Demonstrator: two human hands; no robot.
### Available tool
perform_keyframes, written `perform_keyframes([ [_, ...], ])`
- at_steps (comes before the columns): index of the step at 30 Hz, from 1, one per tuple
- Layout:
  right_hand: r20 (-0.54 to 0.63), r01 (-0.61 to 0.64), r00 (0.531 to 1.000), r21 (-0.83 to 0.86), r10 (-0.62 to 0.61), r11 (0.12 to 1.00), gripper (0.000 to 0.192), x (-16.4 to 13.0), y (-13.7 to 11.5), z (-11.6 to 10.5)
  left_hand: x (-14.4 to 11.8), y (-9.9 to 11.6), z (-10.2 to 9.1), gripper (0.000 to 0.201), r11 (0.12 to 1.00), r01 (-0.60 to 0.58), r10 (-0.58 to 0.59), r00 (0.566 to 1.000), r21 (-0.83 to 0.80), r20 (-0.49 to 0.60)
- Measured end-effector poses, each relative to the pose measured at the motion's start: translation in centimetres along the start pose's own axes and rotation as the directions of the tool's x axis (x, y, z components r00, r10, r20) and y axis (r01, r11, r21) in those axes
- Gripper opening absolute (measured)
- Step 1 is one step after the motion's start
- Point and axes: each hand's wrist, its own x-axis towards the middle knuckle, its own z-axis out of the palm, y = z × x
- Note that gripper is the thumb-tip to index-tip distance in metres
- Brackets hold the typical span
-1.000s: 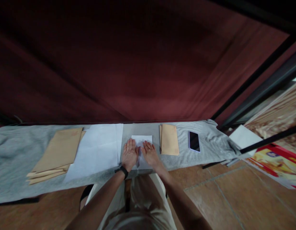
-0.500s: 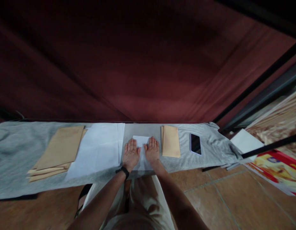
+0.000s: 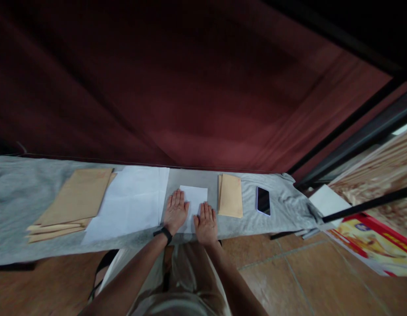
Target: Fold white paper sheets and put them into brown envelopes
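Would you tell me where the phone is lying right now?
In the head view the phone lies face up on the grey cloth, right of the hands, just beyond the small stack of brown envelopes.

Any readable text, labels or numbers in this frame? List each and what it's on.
None readable.
Red and yellow printed sheet: has a small dark mark, too blurred to read.
Phone: screen dark, nothing shown.
Folded white paper under the left hand and right hand: blank.
Brown envelopes, white sheets: no print visible.

grey cloth-covered table (image 3: 16,193) bears envelopes (image 3: 72,199), paper sheets (image 3: 131,204), phone (image 3: 263,201).
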Motion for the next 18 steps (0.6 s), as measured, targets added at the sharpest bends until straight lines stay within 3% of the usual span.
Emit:
perform_keyframes([
  [5, -0.059, -0.001, 0.998, 0.009, 0.002, 1.0, 0.056, -0.2, -0.1, -0.2, -1.7, -0.3, -0.7, 0.059, 0.998, -0.057, 0.057, 0.998, -0.008, -0.006],
  [12, -0.091, 0.01, 0.996, 0.026, -0.007, 1.0, 0.056, -0.4, -0.2, -0.1, -7.4, -1.2, -1.3, 0.056, 0.99, -0.139, 0.138, 0.989, -0.012, -0.044],
  [15, -0.104, 0.018, 0.994, 0.027, -0.015, 0.999, 0.056, -0.5, -0.1, -0.1, -8.7, -1.4, -1.3, 0.056, 0.99, -0.127, 0.124, 0.991, -0.066, -0.045],
  [18, -0.099, 0.026, 0.995, 0.029, -0.023, 0.999, 0.056, -0.6, -0.1, -0.1, -7.8, -1.1, -1.5, 0.052, 0.975, -0.024, 0.025, 1.0, -0.221, 0.004],
])
